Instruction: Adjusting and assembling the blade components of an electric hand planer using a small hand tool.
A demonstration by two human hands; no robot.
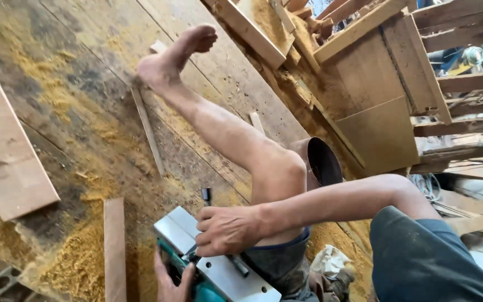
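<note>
Nearest, at the bottom edge: planer point(219, 268), sole plate up, teal body below, resting on the floor against the thigh. Judged heavy and rigid, a motor in a hard shell; the bare metal sole looks slick and offers no purchase, and the cutter slot is best kept clear of fingers. Best taken by the teal housing or handle, low and firm, so as not to rock.

Left hand point(171, 278) does just that: comes up from the bottom edge, fingers curled tight round the teal body, palm under, steadying.

Right hand point(227, 230) sits just above on the sole, closed in a fist round a dark tool point(206, 195), its tip poking out over the knuckles; what kind of tool, cannot tell. Wrist straight, forearm running in level from the right, elbow bent sharply beside the knee.

Further out: bare leg point(236, 134) stretched across the plank floor point(85, 67), foot on its side. Sawdust point(79, 263) heaped left of the planer, a slat point(114, 246) beside it, a board point(6, 156) with a round hole beyond. Farthest, top right, a wooden crate point(375, 95) amid offcuts.
</note>
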